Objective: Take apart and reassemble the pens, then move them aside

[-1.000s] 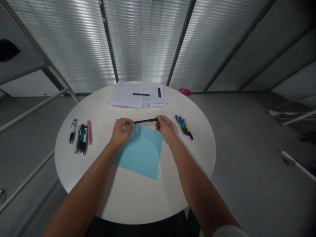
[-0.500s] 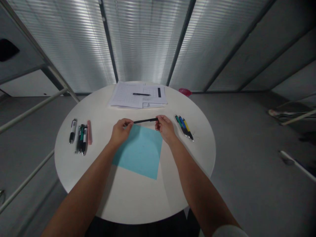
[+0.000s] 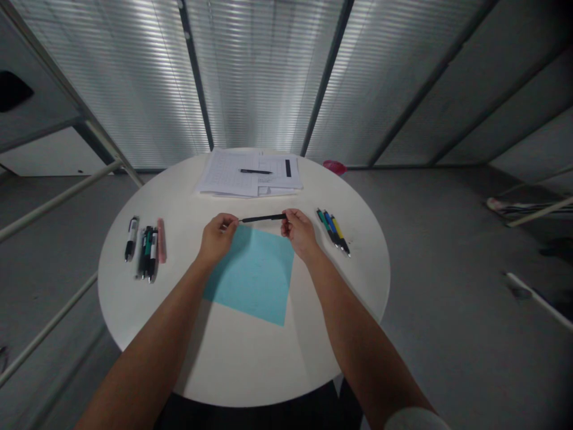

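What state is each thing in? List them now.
Left hand, pinching one end of black pen
Right hand, pinching its other end
Black pen, held level
Blue paper, flat on table, turned askew
Stacked papers, flat, second pen on top

I have a round white table (image 3: pixel 250 370) in view, with a stack of papers (image 3: pixel 228 173) at its 12 o'clock edge and a blue sheet (image 3: pixel 250 278) lying skewed near the centre. At 9 o'clock I can make out a cluster of pens (image 3: pixel 145 252) lying side by side, just beside a pink stick (image 3: pixel 162 240). Around 2 o'clock, a tight group of colored pens (image 3: pixel 333 232) lies at a slant.
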`<control>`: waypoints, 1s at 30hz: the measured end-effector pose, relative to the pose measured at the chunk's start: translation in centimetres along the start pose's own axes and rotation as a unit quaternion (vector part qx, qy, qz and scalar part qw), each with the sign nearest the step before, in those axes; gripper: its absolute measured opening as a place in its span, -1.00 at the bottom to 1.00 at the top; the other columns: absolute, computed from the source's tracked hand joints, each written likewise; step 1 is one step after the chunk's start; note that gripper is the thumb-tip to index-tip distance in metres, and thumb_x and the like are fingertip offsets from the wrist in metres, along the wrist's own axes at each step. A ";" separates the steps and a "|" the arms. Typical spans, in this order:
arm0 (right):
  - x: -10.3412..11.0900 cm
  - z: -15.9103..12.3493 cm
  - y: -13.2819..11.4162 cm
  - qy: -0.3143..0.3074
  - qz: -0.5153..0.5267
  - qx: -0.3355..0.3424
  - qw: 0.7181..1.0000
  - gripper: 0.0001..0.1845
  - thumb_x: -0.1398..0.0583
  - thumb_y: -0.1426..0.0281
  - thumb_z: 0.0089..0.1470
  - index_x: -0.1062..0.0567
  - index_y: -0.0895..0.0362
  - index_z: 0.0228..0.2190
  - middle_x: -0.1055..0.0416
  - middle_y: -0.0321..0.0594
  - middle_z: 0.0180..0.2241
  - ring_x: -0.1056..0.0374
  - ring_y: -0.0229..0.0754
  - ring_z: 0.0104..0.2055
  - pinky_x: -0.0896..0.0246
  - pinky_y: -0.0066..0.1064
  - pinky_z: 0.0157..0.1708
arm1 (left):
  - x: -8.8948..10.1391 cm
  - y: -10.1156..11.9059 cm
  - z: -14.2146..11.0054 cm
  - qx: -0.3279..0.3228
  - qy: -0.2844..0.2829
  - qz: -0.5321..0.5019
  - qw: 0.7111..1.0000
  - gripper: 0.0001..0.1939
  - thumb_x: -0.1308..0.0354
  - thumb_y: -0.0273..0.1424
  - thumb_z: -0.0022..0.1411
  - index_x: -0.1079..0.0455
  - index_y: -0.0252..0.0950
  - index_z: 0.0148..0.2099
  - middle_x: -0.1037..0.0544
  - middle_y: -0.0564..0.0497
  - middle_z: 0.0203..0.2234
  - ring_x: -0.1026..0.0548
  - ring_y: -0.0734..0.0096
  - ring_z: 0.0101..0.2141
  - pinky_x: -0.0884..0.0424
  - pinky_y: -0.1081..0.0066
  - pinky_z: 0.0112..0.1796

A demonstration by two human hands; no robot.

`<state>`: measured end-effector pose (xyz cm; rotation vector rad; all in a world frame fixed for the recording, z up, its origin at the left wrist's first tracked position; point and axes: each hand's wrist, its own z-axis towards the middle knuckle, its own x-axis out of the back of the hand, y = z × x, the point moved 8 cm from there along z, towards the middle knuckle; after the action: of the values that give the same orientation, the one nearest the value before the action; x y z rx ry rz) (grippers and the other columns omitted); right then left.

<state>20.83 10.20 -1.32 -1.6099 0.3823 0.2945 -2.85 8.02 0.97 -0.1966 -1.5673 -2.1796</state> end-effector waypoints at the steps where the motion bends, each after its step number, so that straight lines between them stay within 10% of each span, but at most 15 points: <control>1: 0.0 0.0 0.0 0.000 0.000 -0.001 1.000 -0.72 -0.29 0.21 -0.09 -0.39 0.10 -0.39 -0.32 -0.44 -0.60 -0.21 -0.39 -0.66 -0.05 -0.52 -0.67 | 0.1 -0.1 0.0 0.006 0.010 -0.012 1.000 -0.83 -0.16 -0.28 0.15 -0.46 -0.28 -0.29 -0.53 0.02 -0.44 -0.43 0.41 -0.43 -0.34 0.39 -0.33; 8: 0.1 -0.2 -0.2 0.003 0.003 -0.001 1.000 -0.70 -0.30 0.19 -0.09 -0.40 0.10 -0.38 -0.30 -0.43 -0.59 -0.20 -0.40 -0.66 -0.03 -0.52 -0.66 | 0.5 -0.9 0.5 0.080 0.038 -0.206 0.975 -0.83 -0.25 -0.31 0.06 -0.42 -0.31 -0.33 -0.56 -0.05 -0.41 -0.47 0.42 -0.42 -0.35 0.41 -0.34; 30: 1.0 -0.1 -0.5 0.042 0.066 -0.006 0.997 -0.73 -0.31 0.23 -0.10 -0.41 0.09 -0.38 -0.27 -0.42 -0.58 -0.17 -0.42 -0.62 -0.02 -0.56 -0.67 | 2.4 -4.0 0.8 0.163 0.171 -0.329 0.914 -0.88 -0.18 -0.40 0.06 -0.31 -0.26 -0.32 -0.45 0.12 -0.54 -0.41 0.57 -0.58 -0.47 0.38 -0.39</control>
<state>21.97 10.06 -1.24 -1.6157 0.5537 0.3308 -6.83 9.17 -1.28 0.8913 -1.9245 -2.1715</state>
